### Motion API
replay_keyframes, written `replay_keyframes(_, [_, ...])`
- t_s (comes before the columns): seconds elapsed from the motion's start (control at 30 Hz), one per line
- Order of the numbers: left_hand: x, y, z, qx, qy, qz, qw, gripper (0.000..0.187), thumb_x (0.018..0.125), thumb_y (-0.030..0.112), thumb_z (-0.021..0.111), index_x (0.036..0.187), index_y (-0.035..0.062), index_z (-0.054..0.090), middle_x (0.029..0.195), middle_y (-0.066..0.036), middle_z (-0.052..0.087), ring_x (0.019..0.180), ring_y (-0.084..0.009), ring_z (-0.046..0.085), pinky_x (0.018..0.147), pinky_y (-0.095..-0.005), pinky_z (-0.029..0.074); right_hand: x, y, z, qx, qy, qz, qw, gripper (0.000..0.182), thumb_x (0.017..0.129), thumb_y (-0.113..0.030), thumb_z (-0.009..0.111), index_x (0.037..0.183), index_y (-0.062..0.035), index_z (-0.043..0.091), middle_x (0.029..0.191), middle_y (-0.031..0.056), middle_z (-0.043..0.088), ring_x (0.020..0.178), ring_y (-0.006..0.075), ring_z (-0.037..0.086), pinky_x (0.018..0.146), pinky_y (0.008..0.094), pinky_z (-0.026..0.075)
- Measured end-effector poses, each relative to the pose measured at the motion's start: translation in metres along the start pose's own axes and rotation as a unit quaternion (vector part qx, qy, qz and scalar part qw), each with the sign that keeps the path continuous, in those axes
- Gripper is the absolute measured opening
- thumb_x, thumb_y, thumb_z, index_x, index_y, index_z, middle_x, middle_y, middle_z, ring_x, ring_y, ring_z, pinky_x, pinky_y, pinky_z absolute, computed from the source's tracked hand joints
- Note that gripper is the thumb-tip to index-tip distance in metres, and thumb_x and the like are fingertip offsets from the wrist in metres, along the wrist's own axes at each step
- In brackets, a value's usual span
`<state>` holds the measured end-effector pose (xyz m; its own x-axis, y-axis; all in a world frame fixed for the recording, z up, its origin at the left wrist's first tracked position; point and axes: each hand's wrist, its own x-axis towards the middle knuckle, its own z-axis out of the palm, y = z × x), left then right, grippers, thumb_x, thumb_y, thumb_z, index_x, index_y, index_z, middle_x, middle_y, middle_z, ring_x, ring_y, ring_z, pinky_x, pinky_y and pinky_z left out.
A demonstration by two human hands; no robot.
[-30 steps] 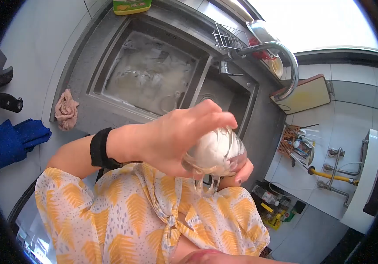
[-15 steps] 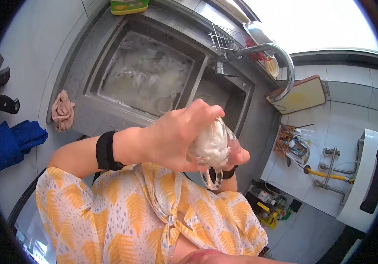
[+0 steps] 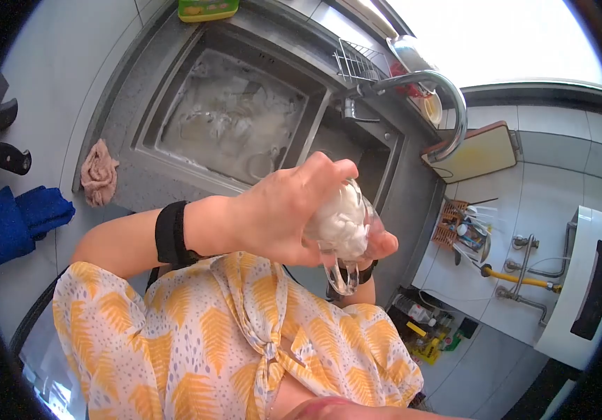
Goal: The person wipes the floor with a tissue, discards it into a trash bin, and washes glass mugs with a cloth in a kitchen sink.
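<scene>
A clear glass mug [image 3: 332,268] is gripped between both hands in front of my chest, its handle pointing down toward my shirt. Crumpled white cloth-like material [image 3: 346,229] fills it. My left hand [image 3: 280,206], a black band on its wrist, is wrapped around the near left side, fingers curled over the top. On the opposite side, my right hand [image 3: 383,241] closes on the glass, largely hidden behind the mug, with its thumb showing at the right.
Cloudy, foamy water stands in the large sink basin [image 3: 154,133]. A curved faucet [image 3: 460,115] rises by the smaller basin. A pink rag [image 3: 98,173] lies on the left counter edge. A cutting board [image 3: 472,155] and wire rack [image 3: 357,63] are beyond.
Both hands stay on the mug. It has tilted slightly, its handle swinging a little upward and to the right, and the white material inside has shifted.
</scene>
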<state>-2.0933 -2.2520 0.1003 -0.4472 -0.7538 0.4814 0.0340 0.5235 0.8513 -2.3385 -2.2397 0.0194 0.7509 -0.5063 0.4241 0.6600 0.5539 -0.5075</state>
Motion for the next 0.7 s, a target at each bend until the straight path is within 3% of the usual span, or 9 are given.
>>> replay_keyframes(0.2, [0.001, 0.003, 0.001, 0.026, 0.006, 0.024, 0.999, 0.086, 0.051, 0.018, 0.079, 0.12, 0.0024, 0.031, 0.094, -0.018, 0.042, 0.076, -0.0369, 0.055, 0.064, -0.0409, 0.048, -0.001, 0.0, 0.005, 0.005, 0.019, -0.001, 1.0, 0.081, 0.076, -0.046, 0.056, 0.133, 0.0041, 0.027, 0.142, 0.0206, 0.008, 0.131, 0.0328, 0.013, 0.103, 0.0346, 0.02])
replay_keyframes(0.27, [0.003, 0.007, 0.0, 0.001, -0.035, 0.003, 0.999, 0.083, 0.052, 0.021, 0.08, 0.118, 0.0012, 0.035, 0.1, -0.017, 0.045, 0.089, -0.0348, 0.051, 0.074, -0.0387, 0.045, 0.001, 0.0, 0.007, 0.005, 0.032, -0.007, 0.999, 0.082, 0.075, -0.046, 0.056, 0.132, 0.0043, 0.027, 0.141, 0.0208, 0.01, 0.13, 0.0329, 0.015, 0.103, 0.0352, 0.022])
replay_keyframes(0.4, [0.007, 0.01, -0.003, 0.008, -0.059, -0.007, 0.998, 0.084, 0.052, 0.021, 0.08, 0.12, 0.0016, 0.034, 0.101, -0.017, 0.044, 0.091, -0.0343, 0.05, 0.074, -0.0389, 0.045, 0.005, 0.008, 0.008, 0.022, 0.087, -0.018, 0.996, 0.083, 0.073, -0.045, 0.057, 0.132, 0.0048, 0.028, 0.14, 0.0212, 0.014, 0.128, 0.0332, 0.019, 0.101, 0.0364, 0.024])
replay_keyframes(0.47, [0.007, 0.008, 0.003, 0.085, -0.014, 0.013, 0.996, 0.09, 0.054, 0.02, 0.079, 0.126, 0.0039, 0.028, 0.095, -0.016, 0.043, 0.079, -0.0338, 0.055, 0.065, -0.0396, 0.048, 0.008, 0.015, 0.005, 0.044, 0.131, -0.028, 0.99, 0.083, 0.072, -0.044, 0.058, 0.132, 0.0051, 0.028, 0.139, 0.0214, 0.015, 0.127, 0.0334, 0.021, 0.101, 0.037, 0.026])
replay_keyframes(0.6, [0.003, 0.003, 0.009, 0.051, 0.074, 0.028, 0.996, 0.095, 0.055, 0.023, 0.08, 0.13, 0.0032, 0.025, 0.098, -0.016, 0.044, 0.082, -0.0317, 0.055, 0.066, -0.0394, 0.048, 0.017, 0.029, -0.002, 0.07, 0.195, -0.044, 0.977, 0.084, 0.07, -0.043, 0.059, 0.131, 0.0056, 0.029, 0.137, 0.0218, 0.019, 0.125, 0.0336, 0.024, 0.099, 0.0382, 0.028])
replay_keyframes(0.7, [-0.007, 0.003, 0.009, 0.054, 0.057, -0.056, 0.995, 0.097, 0.055, 0.026, 0.08, 0.13, 0.0011, 0.023, 0.099, -0.016, 0.045, 0.086, -0.0316, 0.053, 0.068, -0.0389, 0.048, 0.023, 0.035, -0.007, 0.079, 0.218, -0.051, 0.971, 0.085, 0.068, -0.042, 0.059, 0.131, 0.006, 0.029, 0.136, 0.0221, 0.022, 0.124, 0.0338, 0.027, 0.098, 0.0391, 0.03])
